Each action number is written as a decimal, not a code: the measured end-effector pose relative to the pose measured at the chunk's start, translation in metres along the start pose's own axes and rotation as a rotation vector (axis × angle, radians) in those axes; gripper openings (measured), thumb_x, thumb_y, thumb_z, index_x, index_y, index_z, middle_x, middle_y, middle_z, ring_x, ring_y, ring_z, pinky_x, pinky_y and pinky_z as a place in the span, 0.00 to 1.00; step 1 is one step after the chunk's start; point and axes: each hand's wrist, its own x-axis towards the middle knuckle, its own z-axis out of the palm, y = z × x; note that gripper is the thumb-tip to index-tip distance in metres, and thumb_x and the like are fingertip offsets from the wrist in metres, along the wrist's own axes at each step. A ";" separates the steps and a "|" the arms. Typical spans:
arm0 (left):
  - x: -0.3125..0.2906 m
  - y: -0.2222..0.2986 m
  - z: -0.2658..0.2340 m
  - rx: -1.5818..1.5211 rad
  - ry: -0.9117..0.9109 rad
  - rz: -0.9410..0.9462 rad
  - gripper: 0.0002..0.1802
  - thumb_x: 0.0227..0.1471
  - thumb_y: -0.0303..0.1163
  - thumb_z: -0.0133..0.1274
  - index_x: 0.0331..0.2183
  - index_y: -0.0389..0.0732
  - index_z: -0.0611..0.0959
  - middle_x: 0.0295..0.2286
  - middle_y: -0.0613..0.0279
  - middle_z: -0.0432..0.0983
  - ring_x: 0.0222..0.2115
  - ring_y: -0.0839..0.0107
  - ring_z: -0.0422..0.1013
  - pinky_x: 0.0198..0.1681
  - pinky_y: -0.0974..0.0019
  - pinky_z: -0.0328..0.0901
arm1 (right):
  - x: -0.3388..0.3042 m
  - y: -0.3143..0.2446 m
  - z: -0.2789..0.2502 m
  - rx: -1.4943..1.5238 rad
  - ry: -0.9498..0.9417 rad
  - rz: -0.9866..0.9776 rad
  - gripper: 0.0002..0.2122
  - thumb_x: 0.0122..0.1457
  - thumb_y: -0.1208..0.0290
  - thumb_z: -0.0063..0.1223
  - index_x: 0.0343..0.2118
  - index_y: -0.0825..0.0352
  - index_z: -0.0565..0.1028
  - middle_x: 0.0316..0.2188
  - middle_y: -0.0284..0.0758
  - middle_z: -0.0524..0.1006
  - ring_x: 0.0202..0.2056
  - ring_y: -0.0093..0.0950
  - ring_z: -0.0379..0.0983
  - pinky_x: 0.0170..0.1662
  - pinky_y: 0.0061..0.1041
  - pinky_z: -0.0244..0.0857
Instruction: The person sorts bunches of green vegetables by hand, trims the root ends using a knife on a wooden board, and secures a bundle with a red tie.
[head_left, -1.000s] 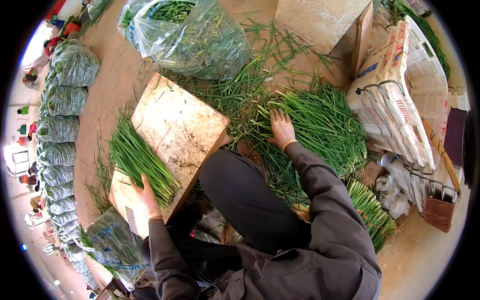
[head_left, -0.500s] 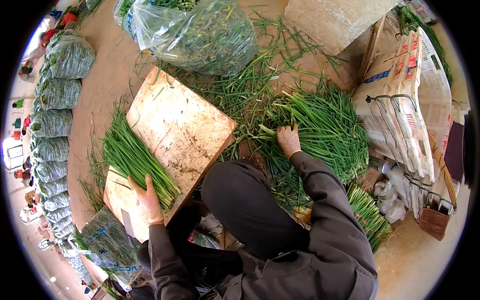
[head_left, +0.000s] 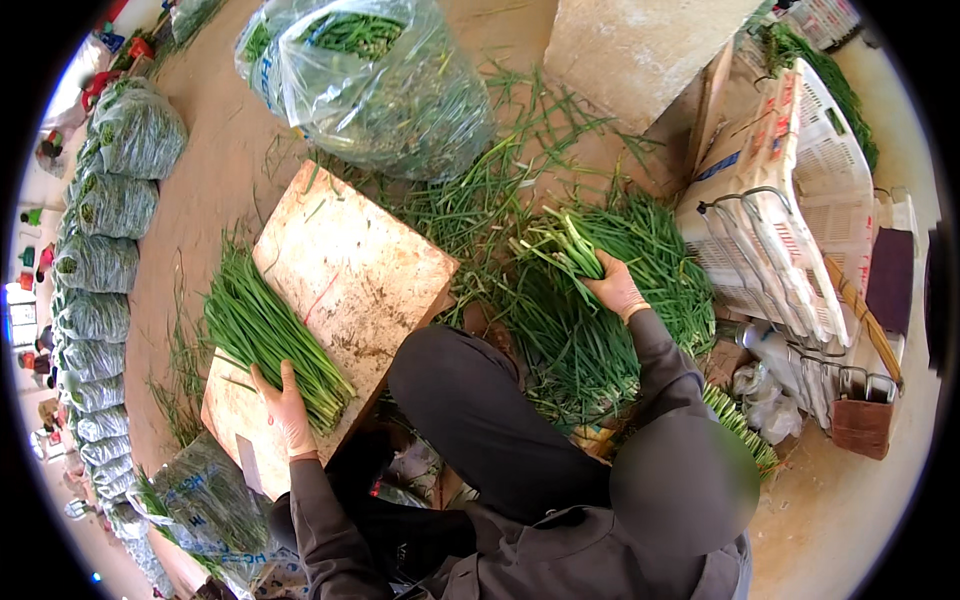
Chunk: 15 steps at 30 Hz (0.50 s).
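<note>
A thick bundle of green chives (head_left: 270, 335) lies across a worn, dirt-stained board (head_left: 340, 250) on my left. My left hand (head_left: 288, 415) rests along the near edge of that bundle, thumb and fingers apart, not wrapped round it. On my right, my right hand (head_left: 615, 285) is closed round a smaller handful of chives (head_left: 568, 245), pale ends pointing up and away from me. It is above a big heap of loose chives (head_left: 580, 345) on the floor. The fingers under the handful are partly hidden.
A large clear plastic bag of greens (head_left: 390, 100) stands beyond the board, with loose stalks scattered beside it. White panels with metal hooks (head_left: 760, 220) lean at the right. Tied chive bundles (head_left: 735, 425) lie by my right elbow. Filled bags (head_left: 105, 265) line the far left.
My right hand has closed on a handful of chives and lifted it off the heap, drawing it slightly right. My left hand stays by the bundle on the board. The view has shifted slightly.
</note>
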 end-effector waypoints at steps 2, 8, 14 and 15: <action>0.004 -0.014 -0.010 0.048 0.078 0.007 0.55 0.62 0.58 0.59 0.71 0.29 0.56 0.70 0.38 0.53 0.72 0.49 0.51 0.73 0.54 0.46 | -0.005 -0.012 -0.024 0.220 -0.056 -0.051 0.22 0.58 0.77 0.68 0.56 0.72 0.77 0.45 0.34 0.84 0.44 0.22 0.77 0.54 0.27 0.70; -0.026 0.097 -0.047 -0.348 0.122 0.231 0.30 0.64 0.31 0.58 0.64 0.33 0.72 0.63 0.47 0.71 0.65 0.56 0.65 0.69 0.55 0.58 | -0.048 -0.066 -0.086 0.451 -0.014 -0.091 0.21 0.59 0.78 0.69 0.56 0.67 0.78 0.43 0.26 0.83 0.43 0.16 0.75 0.51 0.21 0.71; -0.141 0.313 -0.017 -0.818 -0.588 0.353 0.23 0.69 0.42 0.52 0.58 0.38 0.81 0.55 0.52 0.80 0.58 0.62 0.73 0.64 0.55 0.65 | -0.107 -0.146 -0.066 0.469 0.074 -0.292 0.26 0.59 0.77 0.69 0.61 0.66 0.73 0.49 0.28 0.82 0.47 0.19 0.76 0.55 0.24 0.71; -0.162 0.341 -0.004 -0.907 -0.809 0.310 0.28 0.71 0.46 0.50 0.62 0.37 0.77 0.57 0.49 0.77 0.59 0.60 0.72 0.64 0.52 0.65 | -0.116 -0.154 -0.059 0.440 0.102 -0.321 0.26 0.58 0.77 0.69 0.60 0.67 0.73 0.48 0.30 0.83 0.47 0.20 0.76 0.55 0.25 0.71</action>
